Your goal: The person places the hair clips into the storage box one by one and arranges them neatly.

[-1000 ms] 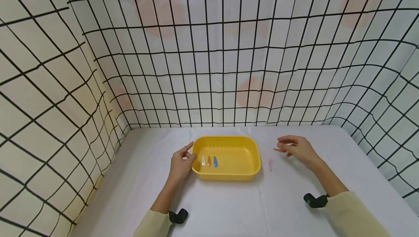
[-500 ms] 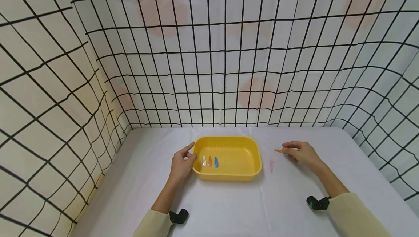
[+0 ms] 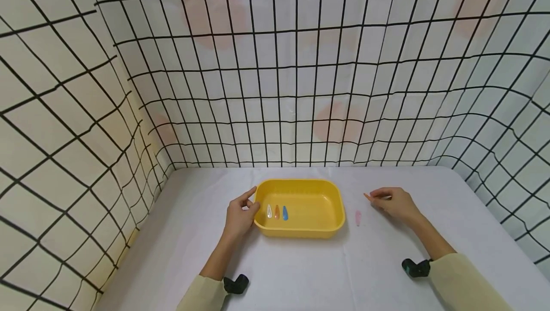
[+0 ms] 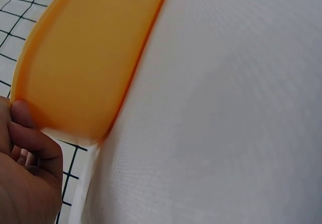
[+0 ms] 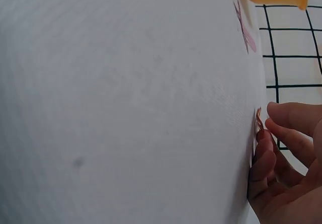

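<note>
A pale wall (image 3: 47, 158) crossed by black grid lines stands at the far left and carries on round the back of the white table (image 3: 301, 273). Next comes a cream sleeve (image 3: 201, 295) with a small black device (image 3: 236, 284) at its cuff. From it reaches the left hand (image 3: 239, 215), which pinches the left end of the yellow tray (image 3: 320, 213) at its rim. The tray sits upright on the table. Inside, near its left end, lie a white hair clip (image 3: 269, 211), an amber hair clip (image 3: 277, 212) and a blue hair clip (image 3: 285, 213), side by side and slightly apart. A pink hair clip (image 3: 358, 218) lies on the table just beside the tray's right end. Farther right, the right hand (image 3: 396, 203) pinches an orange hair clip (image 3: 367, 197) between thumb and fingers, its tip pointing toward the tray. Whether this clip touches the table, I cannot tell. Behind that hand come another black device (image 3: 416, 268) and cream sleeve (image 3: 466, 282).
</note>
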The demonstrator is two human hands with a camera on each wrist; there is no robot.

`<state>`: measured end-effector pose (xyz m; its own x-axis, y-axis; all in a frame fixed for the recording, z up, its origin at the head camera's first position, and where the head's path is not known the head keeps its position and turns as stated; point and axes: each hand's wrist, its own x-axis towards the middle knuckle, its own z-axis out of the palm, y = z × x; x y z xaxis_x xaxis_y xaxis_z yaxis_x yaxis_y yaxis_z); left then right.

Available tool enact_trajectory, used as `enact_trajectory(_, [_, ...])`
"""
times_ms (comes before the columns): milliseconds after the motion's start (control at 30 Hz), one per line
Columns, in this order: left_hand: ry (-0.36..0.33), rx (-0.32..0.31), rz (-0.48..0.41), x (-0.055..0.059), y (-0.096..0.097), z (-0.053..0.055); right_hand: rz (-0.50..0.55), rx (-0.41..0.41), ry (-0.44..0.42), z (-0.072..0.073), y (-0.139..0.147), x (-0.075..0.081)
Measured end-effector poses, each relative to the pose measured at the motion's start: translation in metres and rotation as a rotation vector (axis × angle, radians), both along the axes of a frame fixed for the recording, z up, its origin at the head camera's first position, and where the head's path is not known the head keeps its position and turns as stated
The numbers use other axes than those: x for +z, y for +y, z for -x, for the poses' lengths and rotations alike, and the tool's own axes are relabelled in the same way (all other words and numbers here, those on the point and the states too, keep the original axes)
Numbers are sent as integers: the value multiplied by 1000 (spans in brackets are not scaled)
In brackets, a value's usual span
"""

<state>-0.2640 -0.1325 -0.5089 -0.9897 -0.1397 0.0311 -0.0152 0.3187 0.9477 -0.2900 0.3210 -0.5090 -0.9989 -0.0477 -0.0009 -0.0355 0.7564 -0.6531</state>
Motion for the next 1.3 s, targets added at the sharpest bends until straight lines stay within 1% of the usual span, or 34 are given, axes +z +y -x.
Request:
enact_trajectory(100, [3, -8, 1, 0, 0, -1, -52, -2, 25, 2, -1, -3])
enact_trajectory(233, [1, -14, -4, 0, 1, -2, -84, -11, 39, 3, -3, -6])
enact_trajectory(500, [15, -32, -18, -1, 1, -3, -120, -18, 63, 5, -8, -2])
enact_trajectory(667, [28, -41, -21, 0, -1, -4, -125, -25, 80, 4, -9, -1])
enact_trajectory(800, [25, -38, -18, 0, -1, -3, -121, -35, 91, 3, -9, 0])
enact_trajectory(1067, [5, -27, -15, -2, 1, -1, -102, -41, 83, 4, -6, 3])
enact_trajectory(1300, [11, -19, -6, -1, -2, -1, -99, -57, 66, 3, -8, 4])
